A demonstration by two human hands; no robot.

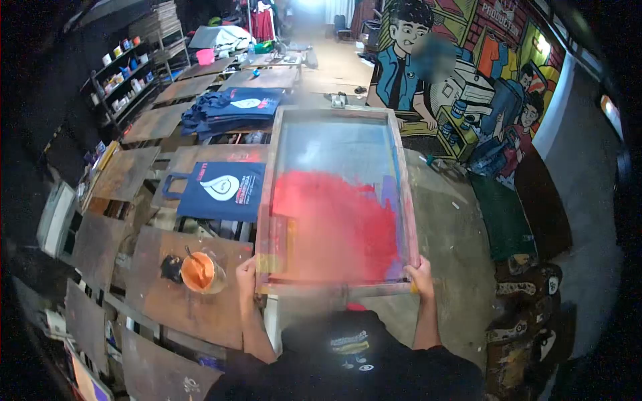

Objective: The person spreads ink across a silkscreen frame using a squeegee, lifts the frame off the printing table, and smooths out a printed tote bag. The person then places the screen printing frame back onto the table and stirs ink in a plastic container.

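A wooden-framed printing screen (265,200) stretches out in front of me, its mesh smeared with red ink (328,207) over the middle and lower part. My left hand (246,275) grips the near left corner of the frame, fingers closed. At the near right corner my right hand (420,275) is closed round the wood as well. Left of the screen, a navy tote bag (221,190) with a white drop print lies flat on a board. Closer to me on the left stands a tub of orange ink (198,273) with a stick in it.
Behind the tote bag sits a stack of navy printed bags (234,107). Rows of wooden boards (160,287) run along the left. A shelf (120,87) of bottles stands farther left. On the right are a painted mural (468,73) and a concrete floor (455,240).
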